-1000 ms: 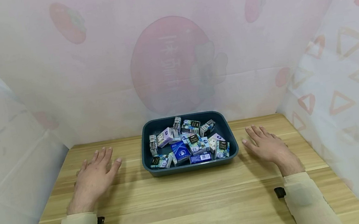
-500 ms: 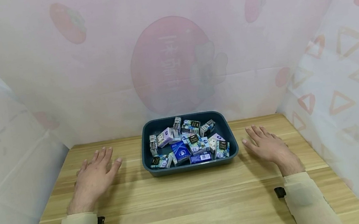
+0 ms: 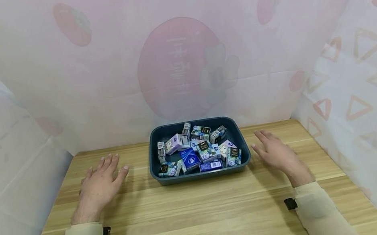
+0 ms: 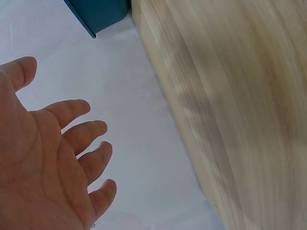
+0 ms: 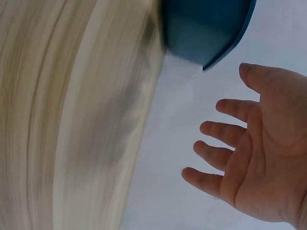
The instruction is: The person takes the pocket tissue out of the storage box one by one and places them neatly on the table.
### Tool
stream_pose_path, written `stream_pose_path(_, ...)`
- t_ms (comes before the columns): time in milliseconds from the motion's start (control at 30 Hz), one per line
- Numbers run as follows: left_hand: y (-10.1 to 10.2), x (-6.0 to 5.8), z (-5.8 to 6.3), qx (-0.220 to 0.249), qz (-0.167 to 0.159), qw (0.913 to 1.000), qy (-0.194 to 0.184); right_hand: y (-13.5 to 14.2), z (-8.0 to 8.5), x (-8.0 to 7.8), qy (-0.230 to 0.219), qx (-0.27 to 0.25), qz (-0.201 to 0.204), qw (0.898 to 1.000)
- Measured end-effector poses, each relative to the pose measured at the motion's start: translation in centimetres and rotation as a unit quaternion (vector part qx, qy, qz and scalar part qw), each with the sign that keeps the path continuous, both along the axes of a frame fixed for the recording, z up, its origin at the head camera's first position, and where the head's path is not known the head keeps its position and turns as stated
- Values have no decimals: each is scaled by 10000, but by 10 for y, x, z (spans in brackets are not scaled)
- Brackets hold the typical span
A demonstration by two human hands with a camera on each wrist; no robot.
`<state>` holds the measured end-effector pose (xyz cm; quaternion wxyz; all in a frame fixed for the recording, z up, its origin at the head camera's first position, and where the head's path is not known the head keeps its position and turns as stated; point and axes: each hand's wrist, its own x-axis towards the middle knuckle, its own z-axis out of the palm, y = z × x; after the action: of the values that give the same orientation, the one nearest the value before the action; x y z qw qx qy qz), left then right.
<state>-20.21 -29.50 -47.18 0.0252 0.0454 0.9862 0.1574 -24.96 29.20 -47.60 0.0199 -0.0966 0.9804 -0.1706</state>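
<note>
A dark teal plastic basin (image 3: 202, 176) stands at the back middle of the table in the head view. Inside lies a jumble of small tissue packs: a bright blue pack (image 3: 190, 159), a lilac pack (image 3: 173, 144) and a floral pack with a black label (image 3: 206, 151) among several others. My left hand (image 3: 100, 187) hovers palm down to the left of the basin, fingers spread, holding nothing. On the other side, my right hand (image 3: 278, 155) is held above the table with its fingers extended, its thumb close to the basin's right rim (image 5: 230, 45). It too holds nothing.
The wooden table (image 3: 189, 223) runs back to a pale printed cloth wall (image 3: 107, 85). Similar cloth walls close in the left (image 3: 2, 169) and right (image 3: 366, 107) sides. Each sleeved wrist carries a small black device.
My right hand has shifted slightly left and forward, toward the basin, and its fingers look blurred. The left hand and the packs stay practically where they were.
</note>
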Motion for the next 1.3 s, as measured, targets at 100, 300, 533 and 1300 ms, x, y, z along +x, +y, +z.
stream_pose_path(100,1,0,0,-21,-33,10000,27,-10,-1,1,-64,-236,84,9997)
stream_pose_path(300,6,0,-1,-85,-49,9999,48,-24,0,2,27,-181,391,9991)
stream_pose_path(533,21,3,-3,-221,-205,9990,327,-33,0,1,83,156,338,9993)
stream_pose_path(1300,-26,2,0,-143,-238,9988,409,-38,33,-14,-738,-488,732,9934)
